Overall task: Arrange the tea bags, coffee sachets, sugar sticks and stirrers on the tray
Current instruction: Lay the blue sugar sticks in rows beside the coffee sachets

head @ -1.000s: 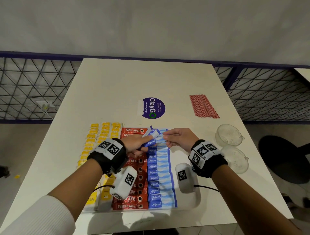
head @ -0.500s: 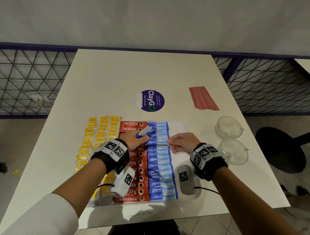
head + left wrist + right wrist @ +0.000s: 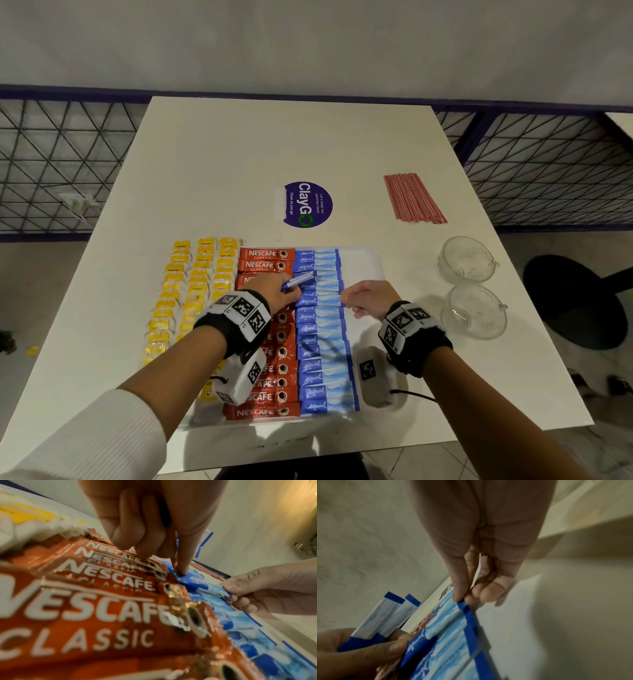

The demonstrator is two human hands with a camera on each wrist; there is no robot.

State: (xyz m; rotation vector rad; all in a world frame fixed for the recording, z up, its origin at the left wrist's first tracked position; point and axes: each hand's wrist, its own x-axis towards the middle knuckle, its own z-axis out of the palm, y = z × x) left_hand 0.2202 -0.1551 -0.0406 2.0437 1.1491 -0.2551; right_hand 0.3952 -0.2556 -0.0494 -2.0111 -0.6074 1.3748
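On the white tray (image 3: 363, 262) lie columns of yellow tea bags (image 3: 191, 287), red Nescafe coffee sachets (image 3: 265, 258) and blue Equal sugar sticks (image 3: 320, 359). My left hand (image 3: 294, 291) grips two spare sugar sticks (image 3: 382, 622) and presses its index fingertip (image 3: 183, 572) on the dark end of one stick (image 3: 193, 582) in the blue row. My right hand (image 3: 462, 601) pinches the other end of that same stick (image 3: 452, 609) at the row's right edge. The red stirrers (image 3: 414, 202) lie in a bundle on the table, far right of the tray.
Two clear glass bowls (image 3: 466, 258) (image 3: 474, 310) stand to the right of the tray. A purple ClayGo sticker (image 3: 308, 204) lies beyond the tray. The tray has a bare strip (image 3: 359, 274) right of the blue sticks. The table edge (image 3: 548, 308) runs close on the right.
Both hands came down from above the far end of the tray onto the blue row. The right hand now pinches a stick lying in the row; the left still holds spare sticks.
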